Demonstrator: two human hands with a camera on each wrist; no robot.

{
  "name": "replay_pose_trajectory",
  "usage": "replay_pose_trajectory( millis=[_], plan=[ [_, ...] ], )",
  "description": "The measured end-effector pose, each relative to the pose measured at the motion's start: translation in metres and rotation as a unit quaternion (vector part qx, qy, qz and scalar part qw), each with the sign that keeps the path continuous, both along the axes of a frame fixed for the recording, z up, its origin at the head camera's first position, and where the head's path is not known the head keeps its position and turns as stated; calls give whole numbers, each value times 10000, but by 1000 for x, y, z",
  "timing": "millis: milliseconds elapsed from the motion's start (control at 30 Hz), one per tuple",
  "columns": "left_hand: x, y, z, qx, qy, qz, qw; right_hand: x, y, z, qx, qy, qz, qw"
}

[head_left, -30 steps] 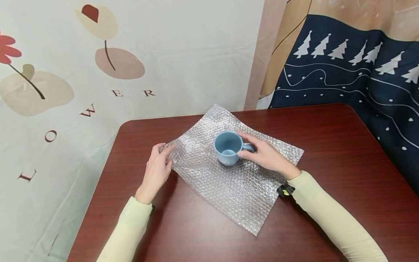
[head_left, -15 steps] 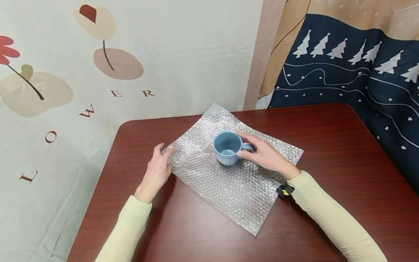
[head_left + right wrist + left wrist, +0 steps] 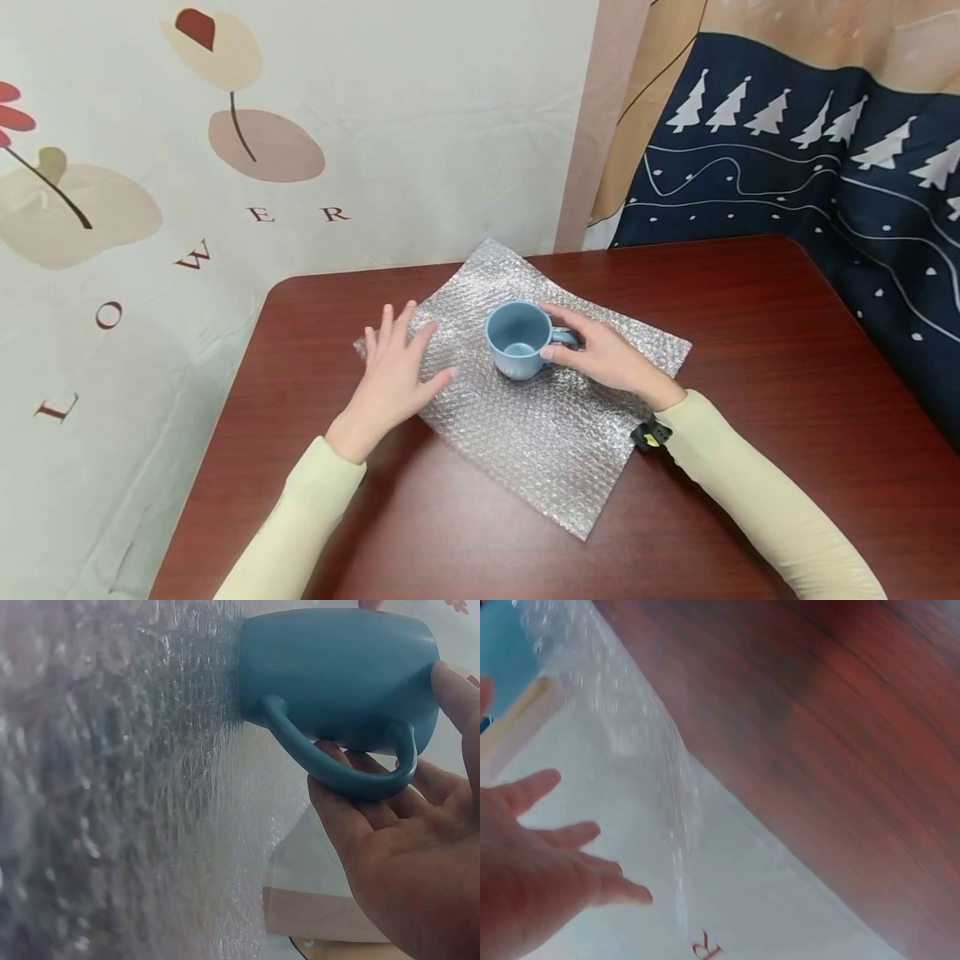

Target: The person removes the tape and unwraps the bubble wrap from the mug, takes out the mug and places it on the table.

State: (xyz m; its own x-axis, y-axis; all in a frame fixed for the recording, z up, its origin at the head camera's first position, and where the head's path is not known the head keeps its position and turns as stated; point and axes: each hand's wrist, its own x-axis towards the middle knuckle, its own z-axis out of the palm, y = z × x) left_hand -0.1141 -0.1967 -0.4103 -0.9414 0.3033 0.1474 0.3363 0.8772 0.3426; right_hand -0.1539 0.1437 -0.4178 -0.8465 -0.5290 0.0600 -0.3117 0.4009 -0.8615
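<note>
A blue mug stands upright on a sheet of silvery bubble wrap, its handle toward the right. My right hand holds the mug on its handle side; in the right wrist view the thumb is at the rim and the fingers lie along the wall behind the handle. My left hand is spread over the sheet's left corner, fingers straight and apart, holding nothing. In the left wrist view those spread fingers show beside the wrap's edge.
The sheet lies turned like a diamond on a dark red wooden table, its far corner reaching the back edge. Behind the table hang a pale cloth with flowers and letters and a navy cloth with white trees.
My left hand has left the sheet's left edge, moved right over the wrap and spread its fingers. My right hand and the mug stay in place; the head view has shifted slightly.
</note>
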Motion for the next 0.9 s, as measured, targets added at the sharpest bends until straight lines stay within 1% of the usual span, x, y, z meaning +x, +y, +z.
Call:
replay_pose_trajectory(
  millis=[67,167,267,500,900],
  plan=[
    [-1,7,-2,-219,-275,-143,9993,0,0,0,-20,-19,12,10000],
    [-3,13,-6,-505,-711,-258,9959,0,-1,-1,-23,-50,12,10000],
    [-5,16,-10,-686,-990,-305,9922,0,0,-1,8,-68,-13,10000],
    [-7,17,-17,-955,-1191,-332,9877,0,0,-2,-20,-88,-16,10000],
    [-8,17,-27,-1167,-1401,-294,9828,1,1,-2,88,-71,-94,9999]
  ],
)
